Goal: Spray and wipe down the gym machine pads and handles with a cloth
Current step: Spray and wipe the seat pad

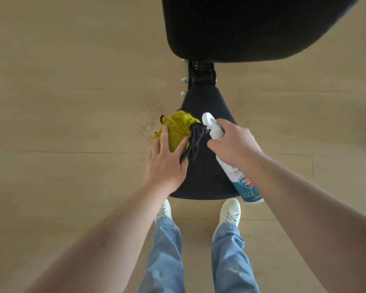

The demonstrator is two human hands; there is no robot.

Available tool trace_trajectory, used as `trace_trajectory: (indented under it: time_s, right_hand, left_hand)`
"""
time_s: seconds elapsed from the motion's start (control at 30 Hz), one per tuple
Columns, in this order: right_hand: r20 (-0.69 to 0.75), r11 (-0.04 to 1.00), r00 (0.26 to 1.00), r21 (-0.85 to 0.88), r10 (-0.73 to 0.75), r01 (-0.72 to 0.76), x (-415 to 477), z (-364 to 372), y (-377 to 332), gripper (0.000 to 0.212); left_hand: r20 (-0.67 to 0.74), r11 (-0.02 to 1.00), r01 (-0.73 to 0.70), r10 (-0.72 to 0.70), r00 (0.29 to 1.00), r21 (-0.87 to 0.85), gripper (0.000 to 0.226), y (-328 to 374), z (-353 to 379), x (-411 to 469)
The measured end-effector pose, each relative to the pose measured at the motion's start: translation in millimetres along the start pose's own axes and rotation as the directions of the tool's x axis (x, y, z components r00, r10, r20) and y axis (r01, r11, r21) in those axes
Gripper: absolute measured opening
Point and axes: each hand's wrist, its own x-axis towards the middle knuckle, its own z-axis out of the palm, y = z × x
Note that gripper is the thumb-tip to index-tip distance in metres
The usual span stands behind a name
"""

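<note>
On seat pad (207, 166), left edge: yellow-and-grey cloth (178, 130), bunched, partly overhanging. Left hand (167, 163) flat on cloth, fingers spread, pressing, not clenched. Right hand (235, 142) wrapped round spray bottle (244, 182) neck, nozzle toward cloth. Recommended: even pressure, overlapping strokes edge to edge, rim included; spray aimed at pad, not floor (72, 102). Back pad (241, 28) beyond, apart from both hands.

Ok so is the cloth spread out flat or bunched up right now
Bunched up. The yellow and grey cloth lies crumpled in folds under the left hand, at the left edge of the black seat pad.
</note>
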Motion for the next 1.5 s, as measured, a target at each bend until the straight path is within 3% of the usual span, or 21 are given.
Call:
trace_trajectory:
  time_s: [0.17,0.3,0.4,0.5,0.63,0.77,0.93,1.07,1.27,1.5]
  right_hand:
    - [0.045,0.991,0.999,0.126,0.03,-0.035,-19,15,-9,0.041]
    - [0.079,0.991,0.997,0.129,0.019,-0.029,-29,27,-8,0.046]
    - [0.083,0.99,0.996,0.134,0.028,-0.039,-25,31,-5,0.045]
    - [0.083,0.988,0.995,0.142,0.056,-0.067,-19,31,-2,0.049]
    - [0.075,0.982,0.994,0.167,0.077,-0.089,-16,25,2,0.032]
    - [0.058,0.977,0.995,0.194,0.078,-0.088,-19,18,6,0.027]
    - [0.051,0.978,0.997,0.199,0.051,-0.06,-25,14,11,0.038]
    - [0.059,0.981,0.998,0.186,0.034,-0.045,-30,14,16,0.044]
    - [0.056,0.972,0.997,0.224,0.055,-0.066,-34,14,24,0.043]
    - [0.082,0.93,0.99,0.341,0.118,-0.139,-31,-2,47,0.028]
  left_hand:
    - [0.074,0.999,-0.048,0.049,0.996,-0.012,0.058,0,24,-85]
    - [0.151,0.99,-0.128,0.119,0.981,0.057,0.075,6,23,-116]
    - [0.172,0.992,-0.116,0.108,0.979,0.04,0.072,1,11,-89]
    - [0.207,0.998,0.053,-0.047,0.977,-0.023,0.07,1,2,-38]
    - [0.15,0.991,0.122,-0.113,0.982,-0.056,0.069,10,-12,37]
    - [0.029,0.997,0.041,-0.039,0.999,-0.068,0.052,11,-14,55]
    - [-0.031,0.983,-0.159,0.157,0.987,-0.094,0.065,-9,-3,-6]
    - [-0.033,0.948,-0.278,0.276,0.96,-0.155,0.038,-20,15,-75]
    - [0.115,0.935,-0.325,0.311,0.943,0.142,0.032,3,27,-102]
    - [0.217,0.865,-0.449,0.404,0.888,0.226,0.036,38,20,-84]
